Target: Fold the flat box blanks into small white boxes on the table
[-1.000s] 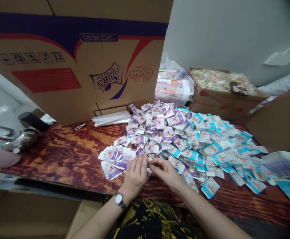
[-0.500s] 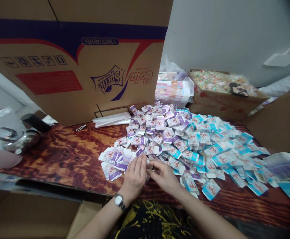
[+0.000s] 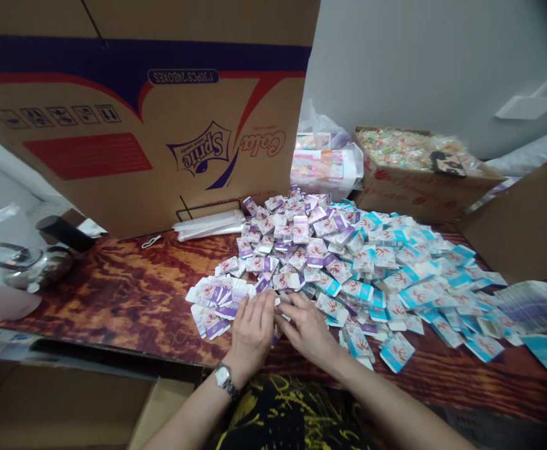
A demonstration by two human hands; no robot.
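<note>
- While the left hand [image 3: 252,328] lies palm down, fingers pressed together, its underside is hidden in the head view; whether it grips anything, I cannot tell.
- Right hand [image 3: 308,328]: fingers curled, thumb and forefinger pinching the end of a small box [image 3: 277,302].
- That box sits between the two hands at the table's near side, mostly covered by them.
- Watch [image 3: 223,376] on the left wrist.
- Purple boxes [image 3: 301,231] heap up just beyond the hands, crowding the far side.
- Blue boxes [image 3: 418,294] spread to the right, close against the right hand, overlapping each other.
- Purple-and-white cards [image 3: 221,300] lie fanned just left of the left hand.
- Big carton [image 3: 146,144], its print upside down, walls off the far left of the table [image 3: 132,300].
- Clear sleeves [image 3: 210,226] lie at its foot, a white clip [image 3: 151,242] left of them.
- Kettle [image 3: 39,265] at the far left, before a plastic bag [image 3: 5,222].
- Candy box [image 3: 427,194], full of wrapped pieces, far right; plastic-wrapped packs [image 3: 329,165] beside it.
- Another carton [image 3: 526,212] bounds the right side, a fanned stack [image 3: 536,312] nearer.
</note>
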